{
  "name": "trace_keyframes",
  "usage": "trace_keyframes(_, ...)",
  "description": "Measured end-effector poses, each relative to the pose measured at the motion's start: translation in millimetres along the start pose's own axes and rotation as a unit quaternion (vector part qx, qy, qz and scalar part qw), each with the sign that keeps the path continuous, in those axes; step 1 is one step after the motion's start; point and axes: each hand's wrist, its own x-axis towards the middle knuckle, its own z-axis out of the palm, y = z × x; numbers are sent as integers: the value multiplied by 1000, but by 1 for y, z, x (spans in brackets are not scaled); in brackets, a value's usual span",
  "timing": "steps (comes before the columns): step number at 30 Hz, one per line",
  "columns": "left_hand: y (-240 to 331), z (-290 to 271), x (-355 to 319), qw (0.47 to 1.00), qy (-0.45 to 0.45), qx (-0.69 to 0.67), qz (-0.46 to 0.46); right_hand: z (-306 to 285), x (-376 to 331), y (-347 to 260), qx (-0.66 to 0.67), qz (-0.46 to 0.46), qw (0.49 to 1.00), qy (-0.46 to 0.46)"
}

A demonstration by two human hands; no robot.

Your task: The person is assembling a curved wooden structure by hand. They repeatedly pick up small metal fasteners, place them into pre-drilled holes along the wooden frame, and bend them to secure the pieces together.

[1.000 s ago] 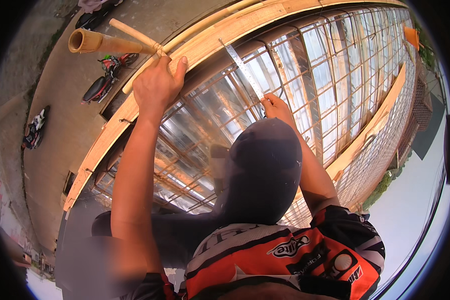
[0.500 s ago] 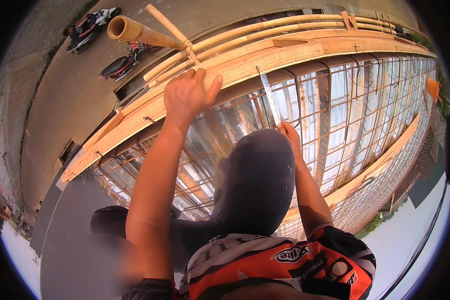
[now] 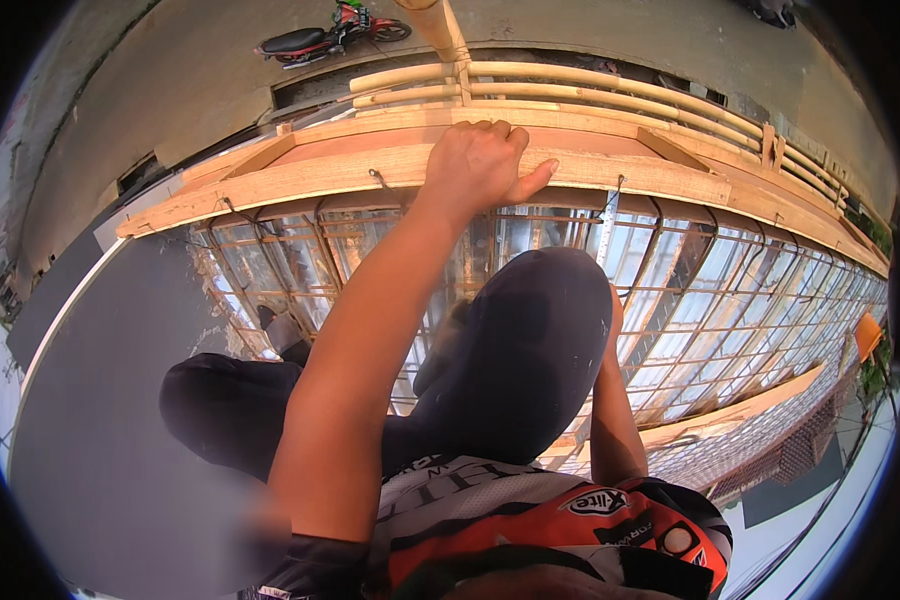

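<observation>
My left hand [image 3: 478, 165] grips the top of a long wooden beam [image 3: 310, 183], fingers curled over its far side and thumb stretched along it to the right. A pale, marked measuring tape [image 3: 607, 228] hangs from the beam's near side and runs straight down to my right hand [image 3: 615, 312]. My right knee hides most of that hand's fingers; the tape's lower end is also out of sight. Below the beam spreads a rusty rebar grid [image 3: 660, 330] over shiny metal sheeting. Bent bar ends hook up along the beam.
Bamboo rails [image 3: 610, 88] and an upright bamboo pole [image 3: 448, 35] stand beyond the beam. A red motorbike [image 3: 332, 38] is parked on the ground far below. A grey flat surface [image 3: 120, 370] lies left; a loose plank [image 3: 730, 410] rests on the grid at right.
My view has swung left, so the beam and tape appear farther right. My right hand, seen pinching the tape before, is now mostly behind my knee. My left hand keeps its grip.
</observation>
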Motion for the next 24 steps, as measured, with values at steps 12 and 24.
trace_keyframes(12, 9, -10, 4, 994, -92, 48, -27, 2, 5, -10, -120, -20, 991, 48)
trace_keyframes(24, 8, -10, 0, 997, -61, -42, -35, -2, 3, -11, -160, -9, 985, 65)
